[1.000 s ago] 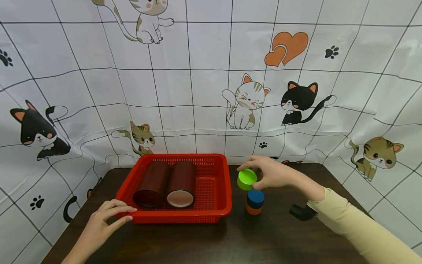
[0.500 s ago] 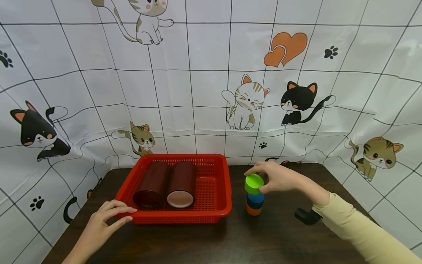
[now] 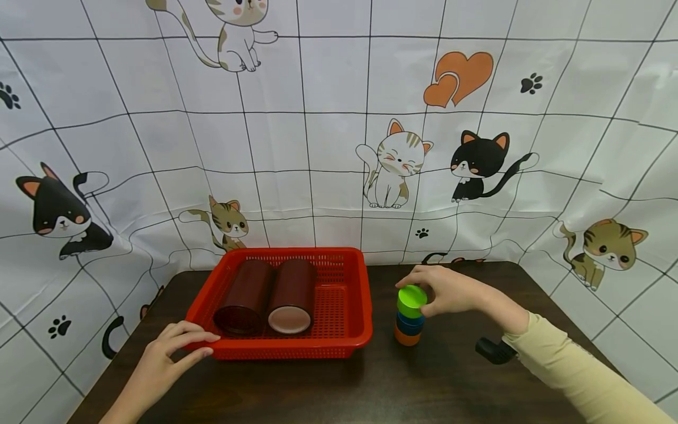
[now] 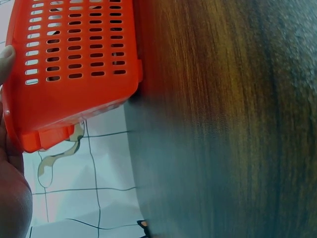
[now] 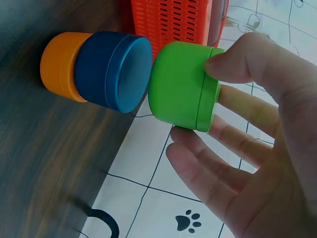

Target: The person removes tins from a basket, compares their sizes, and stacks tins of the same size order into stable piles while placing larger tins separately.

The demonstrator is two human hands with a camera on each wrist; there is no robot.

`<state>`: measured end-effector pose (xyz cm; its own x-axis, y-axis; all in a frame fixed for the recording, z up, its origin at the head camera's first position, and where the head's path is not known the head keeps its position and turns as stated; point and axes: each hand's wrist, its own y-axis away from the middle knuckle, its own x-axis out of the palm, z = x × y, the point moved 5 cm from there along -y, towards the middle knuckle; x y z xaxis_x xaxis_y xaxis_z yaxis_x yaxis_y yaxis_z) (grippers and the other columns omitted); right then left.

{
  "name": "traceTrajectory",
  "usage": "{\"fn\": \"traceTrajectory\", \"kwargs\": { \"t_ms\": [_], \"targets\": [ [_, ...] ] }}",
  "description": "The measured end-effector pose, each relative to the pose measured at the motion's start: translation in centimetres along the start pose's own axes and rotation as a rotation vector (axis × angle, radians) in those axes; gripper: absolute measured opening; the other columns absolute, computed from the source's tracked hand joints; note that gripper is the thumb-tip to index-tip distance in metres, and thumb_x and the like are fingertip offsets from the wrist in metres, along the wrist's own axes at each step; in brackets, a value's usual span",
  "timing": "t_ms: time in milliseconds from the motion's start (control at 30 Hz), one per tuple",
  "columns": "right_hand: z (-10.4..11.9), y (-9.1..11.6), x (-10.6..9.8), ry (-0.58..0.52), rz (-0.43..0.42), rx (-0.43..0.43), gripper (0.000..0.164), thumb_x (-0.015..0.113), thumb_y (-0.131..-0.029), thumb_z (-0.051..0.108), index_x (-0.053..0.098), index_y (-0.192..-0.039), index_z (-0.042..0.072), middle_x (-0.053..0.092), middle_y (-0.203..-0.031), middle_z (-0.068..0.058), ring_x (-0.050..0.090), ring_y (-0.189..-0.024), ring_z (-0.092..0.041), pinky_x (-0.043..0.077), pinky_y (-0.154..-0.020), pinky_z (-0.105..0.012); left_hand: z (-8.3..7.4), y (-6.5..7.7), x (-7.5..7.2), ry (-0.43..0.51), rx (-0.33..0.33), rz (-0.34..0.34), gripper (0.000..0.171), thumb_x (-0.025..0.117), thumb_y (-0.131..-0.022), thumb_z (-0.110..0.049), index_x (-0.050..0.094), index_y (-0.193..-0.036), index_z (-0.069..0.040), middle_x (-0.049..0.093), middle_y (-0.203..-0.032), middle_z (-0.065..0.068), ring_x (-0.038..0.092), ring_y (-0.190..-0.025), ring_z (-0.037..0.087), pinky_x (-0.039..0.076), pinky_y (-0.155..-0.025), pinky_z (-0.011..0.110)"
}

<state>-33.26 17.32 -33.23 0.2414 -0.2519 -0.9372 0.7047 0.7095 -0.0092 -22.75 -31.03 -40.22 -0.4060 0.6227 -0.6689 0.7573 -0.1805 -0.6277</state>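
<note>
My right hand (image 3: 452, 288) pinches a small green round jar (image 3: 412, 301) between thumb and fingers. Directly below it in the head view are a blue jar (image 3: 410, 324) and an orange jar (image 3: 406, 337), the blue one on top. In the right wrist view the green jar (image 5: 178, 84) is slightly tilted against the rim of the blue jar (image 5: 96, 69); whether its base sits fully on it I cannot tell. At the near left corner of a red basket (image 3: 286, 350), my left hand (image 3: 161, 362) holds the rim, thumb outside.
Two dark brown cylinders (image 3: 293, 285) lie side by side in the basket's left and middle part. Everything stands on a dark wooden table (image 3: 371, 394). Behind it hangs a white sheet (image 3: 333, 147) with cat drawings. A black band-like piece (image 3: 495, 350) shows beside the right sleeve.
The right hand has moved right and down, bringing the green jar from the upper left of the stack to its top. The left hand and the basket have stayed put.
</note>
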Motion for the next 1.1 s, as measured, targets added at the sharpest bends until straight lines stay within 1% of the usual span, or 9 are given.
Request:
{"fn": "traceTrajectory", "kwargs": {
  "t_ms": [167, 267, 400, 500, 633, 733, 933, 1033, 1100],
  "targets": [
    [-0.1, 0.0, 0.3, 0.001, 0.002, -0.006, 0.055, 0.071, -0.079, 0.011, 0.061, -0.131, 0.023, 0.059, -0.113, 0.003, 0.053, -0.076, -0.009, 0.049, -0.066, -0.021, 0.0, 0.1, 0.0, 0.003, -0.001, 0.003, 0.039, 0.086, -0.071, -0.008, 0.076, -0.100, -0.032, 0.064, -0.097, -0.017, 0.045, -0.092, -0.009, 0.037, -0.077, 0.008],
    [-0.1, 0.0, 0.3, -0.007, 0.004, -0.002, 0.056, 0.071, -0.078, 0.009, 0.061, -0.131, 0.023, 0.059, -0.115, 0.002, 0.054, -0.077, -0.012, 0.049, -0.066, -0.022, 0.1, 0.1, 0.0, 0.003, -0.003, 0.007, 0.037, 0.085, -0.072, -0.009, 0.076, -0.101, -0.031, 0.064, -0.097, -0.017, 0.045, -0.094, -0.009, 0.037, -0.078, 0.008],
    [-0.2, 0.1, 0.5, -0.010, 0.012, 0.001, 0.056, 0.070, -0.078, 0.008, 0.061, -0.131, 0.025, 0.057, -0.116, 0.001, 0.056, -0.078, -0.016, 0.049, -0.067, -0.021, 0.2, 0.1, 0.0, 0.002, -0.005, 0.009, 0.038, 0.085, -0.072, -0.009, 0.076, -0.100, -0.033, 0.064, -0.098, -0.018, 0.045, -0.094, -0.009, 0.037, -0.077, 0.008],
    [-0.2, 0.1, 0.6, -0.009, 0.012, 0.002, 0.056, 0.070, -0.078, 0.008, 0.061, -0.131, 0.025, 0.057, -0.117, 0.001, 0.056, -0.081, -0.014, 0.050, -0.069, -0.021, 0.2, 0.1, 0.0, 0.000, -0.003, 0.007, 0.040, 0.085, -0.071, -0.008, 0.075, -0.100, -0.034, 0.064, -0.097, -0.017, 0.045, -0.092, -0.009, 0.037, -0.076, 0.009],
    [-0.1, 0.1, 0.8, -0.016, 0.015, 0.000, 0.056, 0.070, -0.078, 0.008, 0.062, -0.130, 0.024, 0.057, -0.118, 0.000, 0.055, -0.084, -0.012, 0.051, -0.071, -0.021, 0.0, 0.1, 0.0, -0.001, -0.006, 0.008, 0.039, 0.085, -0.071, -0.008, 0.076, -0.100, -0.033, 0.063, -0.097, -0.017, 0.045, -0.091, -0.008, 0.037, -0.076, 0.009],
    [-0.1, 0.1, 0.8, -0.020, 0.020, -0.006, 0.056, 0.070, -0.078, 0.007, 0.062, -0.130, 0.024, 0.057, -0.118, 0.001, 0.055, -0.084, -0.013, 0.051, -0.070, -0.022, 0.0, 0.0, 0.0, -0.001, -0.013, 0.012, 0.037, 0.085, -0.072, -0.009, 0.076, -0.100, -0.032, 0.063, -0.097, -0.018, 0.044, -0.091, -0.009, 0.037, -0.076, 0.009],
    [0.0, 0.0, 0.9, -0.022, 0.027, -0.015, 0.057, 0.069, -0.077, 0.005, 0.062, -0.130, 0.025, 0.056, -0.119, 0.000, 0.056, -0.082, -0.019, 0.049, -0.068, -0.021, 0.1, 0.0, 0.1, 0.003, -0.008, 0.008, 0.040, 0.085, -0.072, -0.008, 0.075, -0.101, -0.034, 0.063, -0.097, -0.017, 0.044, -0.091, -0.008, 0.037, -0.076, 0.009],
    [-0.1, 0.0, 1.0, -0.029, 0.029, -0.013, 0.057, 0.069, -0.078, 0.004, 0.061, -0.130, 0.025, 0.056, -0.119, 0.000, 0.056, -0.083, -0.018, 0.048, -0.068, -0.022, 0.1, -0.1, 0.1, 0.005, -0.006, 0.007, 0.041, 0.085, -0.072, -0.008, 0.075, -0.101, -0.035, 0.063, -0.097, -0.017, 0.044, -0.091, -0.008, 0.037, -0.076, 0.009],
    [-0.2, 0.0, 1.1, -0.031, 0.030, -0.013, 0.057, 0.069, -0.077, 0.004, 0.061, -0.130, 0.025, 0.056, -0.119, 0.001, 0.055, -0.082, -0.016, 0.048, -0.068, -0.022, 0.0, -0.1, 0.1, 0.006, -0.002, 0.007, 0.040, 0.085, -0.072, -0.008, 0.076, -0.101, -0.033, 0.063, -0.097, -0.017, 0.044, -0.091, -0.008, 0.037, -0.076, 0.009]
  ]
}}
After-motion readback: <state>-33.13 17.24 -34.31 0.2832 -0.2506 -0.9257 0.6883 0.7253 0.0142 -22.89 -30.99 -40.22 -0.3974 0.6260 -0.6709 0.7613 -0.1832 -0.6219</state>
